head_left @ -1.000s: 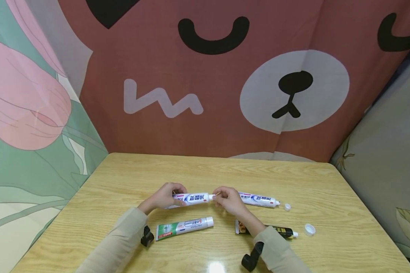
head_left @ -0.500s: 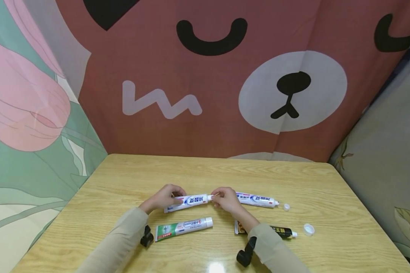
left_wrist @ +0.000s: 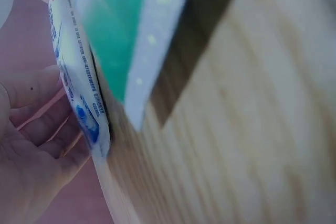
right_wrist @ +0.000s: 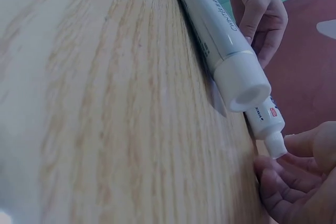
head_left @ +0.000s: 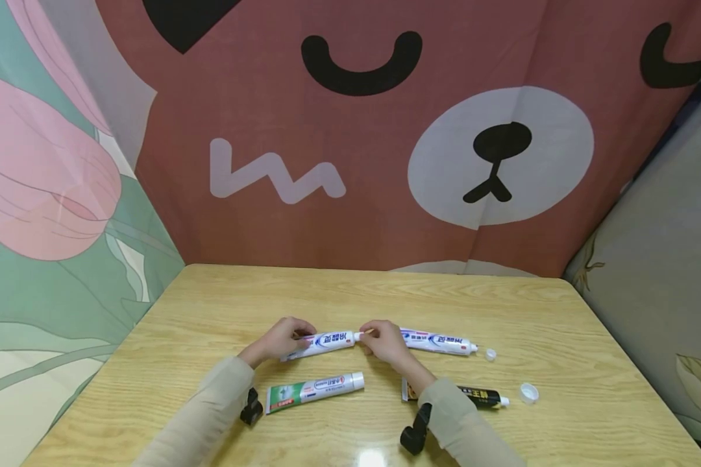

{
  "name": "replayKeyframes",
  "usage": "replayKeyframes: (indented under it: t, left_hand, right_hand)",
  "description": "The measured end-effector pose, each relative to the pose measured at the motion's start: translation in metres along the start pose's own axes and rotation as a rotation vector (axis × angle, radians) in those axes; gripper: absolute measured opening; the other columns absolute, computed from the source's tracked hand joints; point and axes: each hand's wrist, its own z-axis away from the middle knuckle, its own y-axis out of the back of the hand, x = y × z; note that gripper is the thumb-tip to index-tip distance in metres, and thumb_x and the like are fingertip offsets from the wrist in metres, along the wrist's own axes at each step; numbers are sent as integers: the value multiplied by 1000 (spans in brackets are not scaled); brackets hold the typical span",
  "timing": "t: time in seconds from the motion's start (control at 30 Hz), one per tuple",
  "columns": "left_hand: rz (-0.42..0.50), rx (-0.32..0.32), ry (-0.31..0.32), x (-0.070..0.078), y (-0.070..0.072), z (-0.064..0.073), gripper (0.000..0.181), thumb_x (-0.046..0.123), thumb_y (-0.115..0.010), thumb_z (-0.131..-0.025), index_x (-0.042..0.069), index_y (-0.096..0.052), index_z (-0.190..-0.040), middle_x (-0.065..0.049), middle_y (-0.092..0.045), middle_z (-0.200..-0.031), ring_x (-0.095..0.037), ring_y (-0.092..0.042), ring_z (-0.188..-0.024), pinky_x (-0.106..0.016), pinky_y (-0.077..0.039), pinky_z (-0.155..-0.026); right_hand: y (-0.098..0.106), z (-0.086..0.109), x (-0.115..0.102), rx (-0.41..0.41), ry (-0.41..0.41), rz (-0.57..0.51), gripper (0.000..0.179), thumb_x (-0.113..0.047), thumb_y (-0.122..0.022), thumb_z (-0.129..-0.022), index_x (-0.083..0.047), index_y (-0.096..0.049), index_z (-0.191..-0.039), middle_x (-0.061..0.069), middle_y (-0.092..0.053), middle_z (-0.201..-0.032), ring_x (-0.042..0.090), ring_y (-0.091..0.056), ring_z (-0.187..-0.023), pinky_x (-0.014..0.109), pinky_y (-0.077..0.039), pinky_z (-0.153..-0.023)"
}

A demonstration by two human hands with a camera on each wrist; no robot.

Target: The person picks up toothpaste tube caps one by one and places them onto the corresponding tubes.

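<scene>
My left hand (head_left: 282,338) grips a white toothpaste tube (head_left: 334,340) with blue lettering, thumb on the near side and fingers behind it. In the left wrist view the flat tail of this toothpaste tube (left_wrist: 86,98) lies along that hand. The fingers of my right hand (head_left: 387,342) are at the tube's small white cap (right_wrist: 275,145), pinching it by thumb and fingertips. A green and silver toothpaste tube (head_left: 315,392), capped, lies nearer me. Behind my right hand lies a second white toothpaste tube (head_left: 438,342), its nozzle bare.
A black toothpaste tube (head_left: 483,397) with a bare white nozzle lies partly under my right forearm. Two loose white caps, a small cap (head_left: 491,355) and a wider cap (head_left: 528,392), sit to the right on the wooden table (head_left: 584,363). Printed curtains hang around the table.
Both hands stay at the white tube, which has shifted very slightly left. My right hand and wrist have drifted a little left. The other tubes and caps lie as before.
</scene>
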Motion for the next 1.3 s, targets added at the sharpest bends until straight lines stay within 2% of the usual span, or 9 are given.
replayKeyframes:
  t: [0.23,0.4,0.6,0.77,0.8,0.97,1.03,1.2,1.3]
  left_hand:
    - [-23,70,-38,9,1,4,23,1,-58,-86,-4,-61,-108,-14,-62,-106,-28,-56,-100,-44,-44,-86]
    - [-27,123,-106,19,4,8,24,4,-59,-87,-4,-60,-109,-16,-61,-107,-30,-56,-99,-47,-44,-83]
    - [11,183,-170,31,0,13,18,2,-61,-85,-2,-62,-102,-16,-63,-96,-23,-57,-87,-33,-45,-70]
    - [51,252,-254,42,-6,16,12,1,-63,-82,1,-62,-94,-6,-62,-82,-16,-56,-74,-26,-43,-60]
    - [57,259,-276,45,-7,17,11,-1,-63,-81,0,-61,-92,-6,-61,-79,-15,-55,-72,-25,-42,-58]
    - [106,278,-302,85,-2,31,10,-8,-62,-80,-4,-59,-88,-11,-59,-74,-19,-53,-67,-26,-40,-55]
    - [127,281,-286,97,-1,35,11,-9,-61,-80,-4,-59,-89,-12,-59,-74,-20,-52,-66,-27,-40,-55]
    - [130,271,-273,90,-12,30,11,-5,-63,-81,1,-60,-91,-2,-57,-74,-10,-47,-64,-25,-39,-54]
    - [148,266,-289,84,-19,27,12,-1,-63,-82,2,-60,-93,2,-56,-75,-7,-45,-64,-24,-39,-54]
  right_hand:
    - [10,9,-4,-28,30,29,22,-7,-62,-84,5,-62,-103,10,-63,-78,20,-60,-58,27,-46,-49]
    - [21,18,-8,-6,90,72,14,-8,-63,-84,1,-65,-94,6,-63,-79,19,-60,-62,28,-47,-53]
    - [36,29,-12,17,101,93,4,-11,-64,-84,-7,-64,-81,0,-61,-79,12,-55,-64,28,-46,-57]
    - [48,41,-14,12,104,68,11,-11,-65,-83,-9,-60,-74,-1,-58,-72,13,-54,-57,26,-44,-52]
    - [50,43,-14,10,109,57,12,-11,-65,-83,-9,-59,-74,0,-58,-71,15,-55,-56,26,-44,-52]
    - [61,55,-21,-19,133,13,11,-12,-65,-84,-6,-59,-77,4,-59,-72,26,-58,-59,26,-45,-55]
    - [65,59,-22,-30,144,9,10,-12,-65,-84,-5,-59,-79,5,-59,-72,26,-58,-59,26,-46,-56]
    - [74,68,-23,-64,174,3,9,-11,-64,-85,-3,-61,-85,4,-59,-70,22,-58,-58,27,-48,-53]
    - [81,74,-23,-79,183,-3,9,-11,-62,-86,-2,-62,-89,1,-59,-68,22,-57,-57,26,-46,-49]
